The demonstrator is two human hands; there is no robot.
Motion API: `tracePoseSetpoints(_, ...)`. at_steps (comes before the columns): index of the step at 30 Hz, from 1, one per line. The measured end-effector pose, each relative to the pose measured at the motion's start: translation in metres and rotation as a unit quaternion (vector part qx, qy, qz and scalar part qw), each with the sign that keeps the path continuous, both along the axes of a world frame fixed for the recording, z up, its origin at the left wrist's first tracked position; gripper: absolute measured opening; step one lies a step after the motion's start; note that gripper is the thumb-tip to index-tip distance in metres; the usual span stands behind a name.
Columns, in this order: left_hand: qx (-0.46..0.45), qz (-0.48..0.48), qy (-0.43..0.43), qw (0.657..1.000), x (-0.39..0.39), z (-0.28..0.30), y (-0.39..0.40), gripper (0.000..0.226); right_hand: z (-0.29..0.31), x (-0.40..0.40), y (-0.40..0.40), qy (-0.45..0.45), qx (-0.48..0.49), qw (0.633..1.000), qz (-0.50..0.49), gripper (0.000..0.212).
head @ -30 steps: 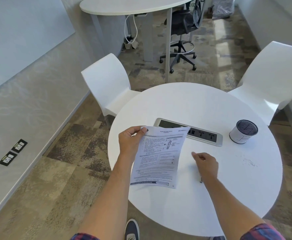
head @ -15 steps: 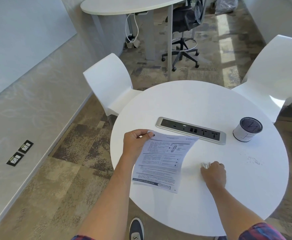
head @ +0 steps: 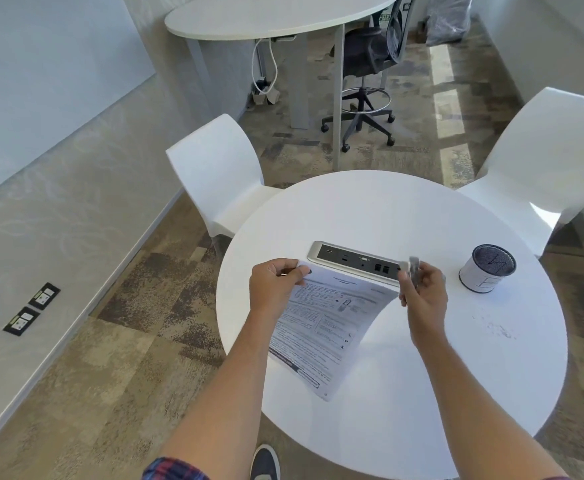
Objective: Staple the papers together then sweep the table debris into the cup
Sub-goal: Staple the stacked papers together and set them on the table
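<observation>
My left hand [head: 275, 289] pinches the top left corner of the printed papers [head: 328, 327], which hang above the round white table [head: 404, 410]. Raised at the papers' top right corner, my right hand [head: 423, 289] grips a small grey stapler [head: 412, 270], blurred by motion. The white cup [head: 486, 273] with a dark inside stands upright to the right, apart from both hands. A faint scatter of dark debris [head: 496, 327] lies on the table in front of the cup.
A silver power strip [head: 352, 259] is set into the table's middle, just behind the papers. White chairs stand at the table's left [head: 221, 174] and right [head: 546, 161]. A second table [head: 273, 15] and a black office chair [head: 366, 64] lie beyond.
My right hand picked the stapler up off the table and lifted it to the papers' top right corner. The left hand kept hold of the papers.
</observation>
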State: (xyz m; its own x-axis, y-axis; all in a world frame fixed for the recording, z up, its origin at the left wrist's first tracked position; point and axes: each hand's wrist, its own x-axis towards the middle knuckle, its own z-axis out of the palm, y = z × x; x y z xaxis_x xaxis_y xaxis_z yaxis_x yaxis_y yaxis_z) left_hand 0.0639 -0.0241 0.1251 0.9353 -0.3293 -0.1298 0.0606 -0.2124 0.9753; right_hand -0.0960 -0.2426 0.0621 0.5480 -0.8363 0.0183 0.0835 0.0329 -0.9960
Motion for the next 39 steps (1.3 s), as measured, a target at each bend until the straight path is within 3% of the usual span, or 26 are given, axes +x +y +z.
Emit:
tracePoseSetpoints(4,-0.005,-0.016,0.013,1.0,-0.003,0.003,-0.004,0.006,0.044,0.013,0.007,-0.015,-0.098,0.994,0.043,0.031)
tracePoseSetpoints(8,0.011,-0.033,0.018,0.999,-0.003,0.005,-0.006,0.005,0.07,0.022,0.013,0.019,-0.181,0.971,0.153,0.041)
tracePoseSetpoints(12,0.012,-0.048,0.015,0.999,-0.005,0.009,-0.009,0.009,0.09,0.038,0.018,0.099,-0.309,0.912,0.251,0.046)
tracePoseSetpoints(17,-0.016,-0.054,0.003,0.998,-0.009,0.015,-0.01,0.011,0.116,0.057,0.017,0.202,-0.491,0.802,0.273,0.049)
tracePoseSetpoints(32,0.009,-0.051,-0.022,0.998,-0.017,0.028,-0.008,0.015,0.151,0.079,0.021,0.289,-0.563,0.695,0.342,0.05)
tracePoseSetpoints(39,0.036,-0.055,-0.032,0.997,-0.019,0.032,-0.006,0.023,0.158,0.088,0.024,0.327,-0.575,0.663,0.351,0.053)
